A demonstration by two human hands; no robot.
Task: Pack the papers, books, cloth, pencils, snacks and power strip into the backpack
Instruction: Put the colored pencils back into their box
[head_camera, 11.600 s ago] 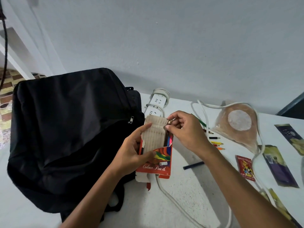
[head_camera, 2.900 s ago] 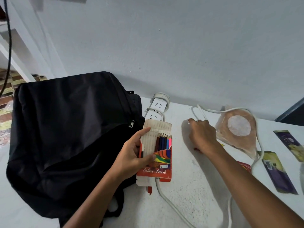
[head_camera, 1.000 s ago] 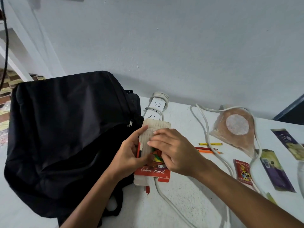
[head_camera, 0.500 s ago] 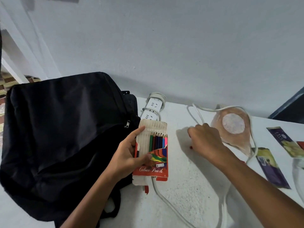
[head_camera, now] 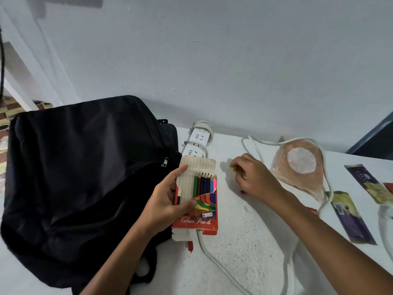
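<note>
Left hand [head_camera: 168,206] holds pencil box [head_camera: 196,196] upright, pencil tips up.

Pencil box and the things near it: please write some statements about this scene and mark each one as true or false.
1. The left hand holds the pencil box. True.
2. The pencil box is completely full. False: empty slots remain on its left side.
3. The right hand picks up pencils from the table. True.
4. The power strip is already inside the backpack. False: it lies on the table beside the backpack.
5. The snack packets lie left of the backpack. False: they lie at the right.
</note>
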